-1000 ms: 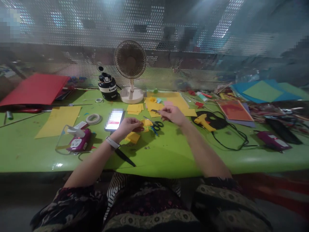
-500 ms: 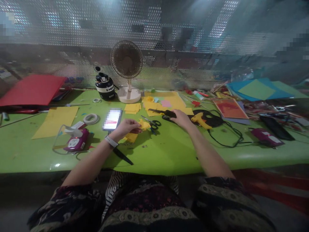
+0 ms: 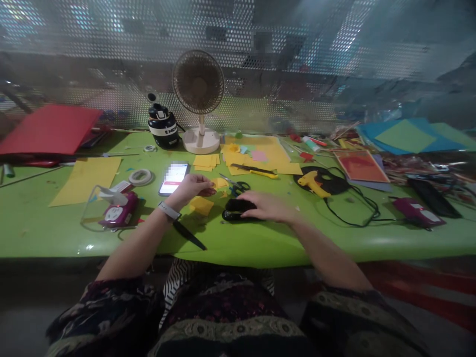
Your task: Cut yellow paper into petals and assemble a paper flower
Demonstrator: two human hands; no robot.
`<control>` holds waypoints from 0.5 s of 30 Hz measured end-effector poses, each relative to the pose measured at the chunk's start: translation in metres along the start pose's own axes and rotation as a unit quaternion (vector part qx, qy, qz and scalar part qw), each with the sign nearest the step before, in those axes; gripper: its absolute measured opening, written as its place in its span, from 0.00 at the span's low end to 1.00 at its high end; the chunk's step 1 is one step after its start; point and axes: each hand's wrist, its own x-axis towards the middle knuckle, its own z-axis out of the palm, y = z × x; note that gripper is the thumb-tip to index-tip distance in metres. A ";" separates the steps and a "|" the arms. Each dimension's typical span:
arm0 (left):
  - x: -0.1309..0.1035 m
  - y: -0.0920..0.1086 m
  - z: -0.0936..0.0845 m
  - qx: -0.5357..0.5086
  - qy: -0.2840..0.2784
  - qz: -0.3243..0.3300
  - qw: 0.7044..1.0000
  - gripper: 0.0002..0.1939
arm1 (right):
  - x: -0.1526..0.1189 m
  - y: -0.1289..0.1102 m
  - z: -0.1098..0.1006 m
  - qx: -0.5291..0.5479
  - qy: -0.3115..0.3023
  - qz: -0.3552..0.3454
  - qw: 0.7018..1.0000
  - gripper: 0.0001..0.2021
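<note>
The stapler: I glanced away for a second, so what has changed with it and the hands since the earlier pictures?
The right hand was over the knife; it then took hold of the stapler and brought it leftward and nearer the person. The knife now lies uncovered. The left hand stays at the small yellow paper; the fan and phone stayed put.

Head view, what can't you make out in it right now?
All in the head view:
Black stapler: far end covered by the right hand.
Left hand: whether its fingertips touch the yellow scrap, too small and blurred.
Phone: text partly pixelated, one corner behind the left hand.
Things beyond the perforated screen: blurred.
</note>
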 end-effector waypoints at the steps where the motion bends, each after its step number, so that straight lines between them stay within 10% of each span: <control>1: -0.001 0.000 0.001 0.003 -0.003 -0.005 1.000 0.12 | 0.005 -0.001 0.006 -0.022 -0.007 0.001 1.000 0.16; 15: 0.001 -0.014 0.014 0.083 0.012 -0.054 0.995 0.06 | 0.009 0.042 0.005 -0.071 0.050 0.059 0.994 0.20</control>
